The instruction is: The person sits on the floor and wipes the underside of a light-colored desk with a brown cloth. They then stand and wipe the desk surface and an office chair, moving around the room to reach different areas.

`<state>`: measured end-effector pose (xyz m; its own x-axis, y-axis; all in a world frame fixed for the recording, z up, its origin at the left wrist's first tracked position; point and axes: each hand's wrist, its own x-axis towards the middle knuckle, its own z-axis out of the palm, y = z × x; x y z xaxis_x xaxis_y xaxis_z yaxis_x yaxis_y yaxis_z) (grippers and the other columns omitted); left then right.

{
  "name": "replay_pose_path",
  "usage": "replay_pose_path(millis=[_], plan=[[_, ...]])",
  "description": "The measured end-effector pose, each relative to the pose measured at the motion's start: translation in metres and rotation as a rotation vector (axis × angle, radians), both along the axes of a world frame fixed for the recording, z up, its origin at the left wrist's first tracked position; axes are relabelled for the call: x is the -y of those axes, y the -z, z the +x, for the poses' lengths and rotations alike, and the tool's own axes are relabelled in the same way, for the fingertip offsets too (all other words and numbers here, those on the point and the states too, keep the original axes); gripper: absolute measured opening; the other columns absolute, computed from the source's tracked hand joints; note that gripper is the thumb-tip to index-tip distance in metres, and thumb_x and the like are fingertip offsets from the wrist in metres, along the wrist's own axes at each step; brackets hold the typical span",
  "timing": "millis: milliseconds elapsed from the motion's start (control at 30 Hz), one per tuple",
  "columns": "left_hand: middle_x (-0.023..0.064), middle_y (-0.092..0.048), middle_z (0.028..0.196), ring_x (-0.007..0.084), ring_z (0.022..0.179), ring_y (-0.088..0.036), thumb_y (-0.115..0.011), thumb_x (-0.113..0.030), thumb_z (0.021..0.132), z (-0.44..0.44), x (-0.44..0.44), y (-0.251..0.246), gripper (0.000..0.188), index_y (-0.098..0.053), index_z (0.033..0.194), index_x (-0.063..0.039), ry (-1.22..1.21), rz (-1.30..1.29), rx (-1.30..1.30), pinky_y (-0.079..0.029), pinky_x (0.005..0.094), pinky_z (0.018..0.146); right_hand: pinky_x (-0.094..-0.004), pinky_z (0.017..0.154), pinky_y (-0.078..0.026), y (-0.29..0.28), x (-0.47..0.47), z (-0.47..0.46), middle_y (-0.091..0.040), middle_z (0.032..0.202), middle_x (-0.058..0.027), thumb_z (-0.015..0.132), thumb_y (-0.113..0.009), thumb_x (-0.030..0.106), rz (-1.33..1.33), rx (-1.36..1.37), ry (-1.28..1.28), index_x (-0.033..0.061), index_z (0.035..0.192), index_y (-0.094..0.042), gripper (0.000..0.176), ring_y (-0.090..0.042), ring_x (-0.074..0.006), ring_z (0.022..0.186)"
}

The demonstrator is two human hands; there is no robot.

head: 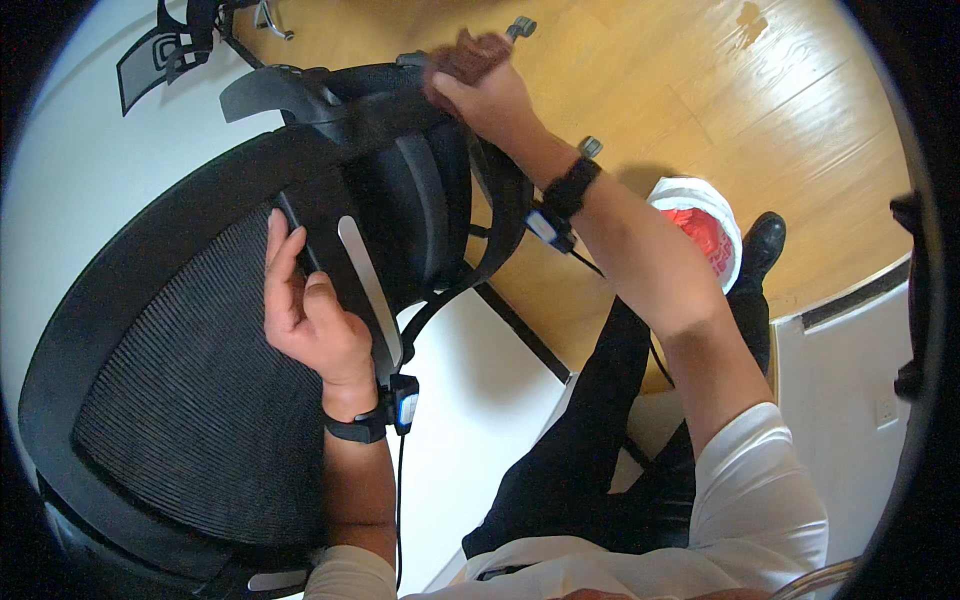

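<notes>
A black mesh-backed office chair (202, 375) lies tilted before me, filling the left side of the view. My right hand (484, 94) is closed around a crumpled brown cloth (469, 60), held against the chair's far dark frame; both are slightly blurred. On the backrest, my left hand (322, 319) touches a dark bar (298, 229) beside the mesh, its fingers extended and thumb apart. Whether it grips the bar is not plain. A silvery strip (369, 289) runs along the frame to its right. One grey armrest (262, 94) juts out at the top.
A white bin (731, 225) with red lining stands near my shoe (766, 240) on the wood floor (675, 97). Black cables (400, 495) trail from both wrist devices. Another black-framed piece of furniture (157, 64) is at top left. A white surface (480, 360) lies below the chair.
</notes>
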<state>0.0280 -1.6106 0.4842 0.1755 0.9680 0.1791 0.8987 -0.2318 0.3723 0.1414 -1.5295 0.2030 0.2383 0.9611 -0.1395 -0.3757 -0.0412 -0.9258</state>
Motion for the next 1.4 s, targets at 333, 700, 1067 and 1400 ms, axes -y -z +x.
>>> replay_pose_path(millis=[333, 700, 1067, 1400], plan=[[0.0267, -0.06, 0.153, 0.0338, 0.139, -0.061, -0.042, 0.0, 0.095, 0.009, -0.01, 0.001, 0.047, -0.068, 0.133, 0.006, -0.001, 0.022, 0.094, -0.048, 0.0456, 0.12, -0.0512, 0.111, -0.051, 0.054, -0.042, -0.044, -0.076, 0.113, -0.0243, 0.103, -0.057, 0.054, -0.017, 0.441, -0.123, 0.0088, 0.124, -0.076, 0.054, -0.064, -0.0427, 0.125], [0.0274, -0.061, 0.151, 0.0324, 0.134, -0.064, -0.043, 0.004, 0.094, 0.022, -0.031, -0.002, 0.045, -0.068, 0.131, 0.008, -0.103, 0.022, 0.133, -0.048, 0.0426, 0.117, -0.0492, 0.117, -0.046, -0.045, 0.053, -0.072, -0.055, 0.151, -0.0181, 0.083, -0.083, 0.012, 0.311, 0.429, -0.104, 0.0001, 0.148, -0.055, 0.072, -0.056, -0.0396, 0.135], [0.0285, -0.06, 0.152, 0.0326, 0.138, -0.061, -0.041, 0.0, 0.101, 0.023, -0.035, 0.0, 0.042, -0.068, 0.131, 0.01, -0.041, 0.047, 0.145, -0.045, 0.0427, 0.12, -0.0466, 0.117, -0.045, -0.025, 0.15, -0.105, -0.058, 0.146, -0.0175, 0.095, -0.065, 0.015, 0.367, 0.587, -0.374, 0.0055, 0.135, -0.067, 0.042, -0.055, -0.037, 0.138], [0.0273, -0.066, 0.145, 0.0308, 0.133, -0.066, -0.044, 0.002, 0.098, 0.02, -0.038, -0.002, 0.041, -0.072, 0.128, 0.006, -0.052, 0.059, 0.082, -0.05, 0.0383, 0.115, -0.0458, 0.122, -0.045, 0.019, 0.007, -0.07, -0.061, 0.15, -0.0179, 0.099, -0.06, 0.014, 0.739, 0.878, -0.148, 0.0033, 0.134, -0.068, 0.038, -0.056, -0.0381, 0.141]])
